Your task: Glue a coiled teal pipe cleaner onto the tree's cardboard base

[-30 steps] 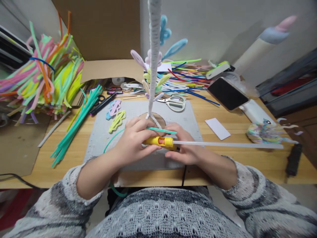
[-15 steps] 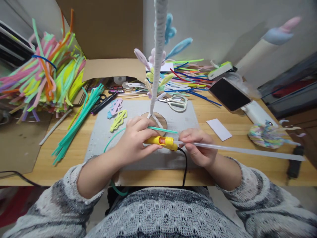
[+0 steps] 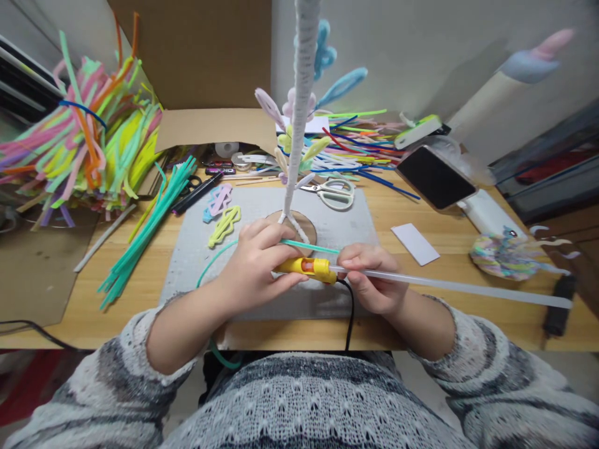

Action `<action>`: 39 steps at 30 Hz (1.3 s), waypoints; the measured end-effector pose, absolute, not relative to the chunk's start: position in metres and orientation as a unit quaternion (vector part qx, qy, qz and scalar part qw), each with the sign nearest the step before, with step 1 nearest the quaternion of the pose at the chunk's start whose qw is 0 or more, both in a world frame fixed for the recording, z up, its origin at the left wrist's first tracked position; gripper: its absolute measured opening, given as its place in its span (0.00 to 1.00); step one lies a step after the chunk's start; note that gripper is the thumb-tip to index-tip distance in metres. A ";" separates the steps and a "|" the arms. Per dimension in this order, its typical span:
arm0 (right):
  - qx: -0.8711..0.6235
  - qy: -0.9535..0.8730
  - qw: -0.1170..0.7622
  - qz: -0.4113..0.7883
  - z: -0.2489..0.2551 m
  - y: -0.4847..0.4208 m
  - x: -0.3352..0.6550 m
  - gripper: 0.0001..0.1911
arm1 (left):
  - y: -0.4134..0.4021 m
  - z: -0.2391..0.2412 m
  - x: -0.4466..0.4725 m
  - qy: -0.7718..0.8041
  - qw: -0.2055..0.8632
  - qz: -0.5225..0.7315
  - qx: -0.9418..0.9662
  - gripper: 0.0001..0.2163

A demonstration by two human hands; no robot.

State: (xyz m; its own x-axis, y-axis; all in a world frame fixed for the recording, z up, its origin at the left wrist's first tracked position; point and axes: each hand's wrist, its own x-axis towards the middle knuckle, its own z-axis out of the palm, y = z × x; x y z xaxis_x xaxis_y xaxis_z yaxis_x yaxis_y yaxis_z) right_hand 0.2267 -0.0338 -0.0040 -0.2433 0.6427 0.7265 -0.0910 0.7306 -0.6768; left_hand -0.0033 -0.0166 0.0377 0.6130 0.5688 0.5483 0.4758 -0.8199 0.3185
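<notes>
1. The left grip (image 3: 256,265) is wrapped around the yellow gun (image 3: 318,269), above the mat (image 3: 290,307) on the desk (image 3: 491,321), toward 6 o'clock
2. The right grip (image 3: 374,277) pinches the clear stick (image 3: 468,287) just beside the gun's 3 o'clock end
3. Pushing off-line could bend or jam the stick; a hot tip, hidden from view, could scorch the green strip (image 3: 311,247) if they touch
4. The gun's long axis runs roughly 9 to 3 o'clock, rear toward 3; the stick points just past 3
</notes>
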 end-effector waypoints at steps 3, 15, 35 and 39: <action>-0.190 -0.731 0.578 0.309 -0.007 -0.033 0.228 0.17 | -0.016 0.037 -0.003 0.295 0.073 0.327 0.895 0.09; -0.372 -0.774 0.340 0.382 -0.009 -0.033 0.210 0.21 | -0.015 0.029 -0.001 0.299 0.018 0.335 0.893 0.11; -0.438 -0.447 0.424 0.655 0.002 0.001 0.241 0.13 | 0.021 0.019 -0.034 0.524 0.063 0.473 0.705 0.05; -0.471 -0.445 0.440 0.622 0.001 0.012 0.249 0.13 | 0.027 0.012 -0.034 0.535 0.086 0.469 0.697 0.05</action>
State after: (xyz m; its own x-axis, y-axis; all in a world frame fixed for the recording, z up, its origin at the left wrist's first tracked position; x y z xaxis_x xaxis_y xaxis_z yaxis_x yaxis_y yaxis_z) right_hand 0.2494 0.0119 0.0006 -0.1688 0.9661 -0.1954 -0.1277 -0.2180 -0.9676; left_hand -0.0344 0.0275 0.0117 -0.0129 0.8268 0.5623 0.6658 -0.4125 0.6217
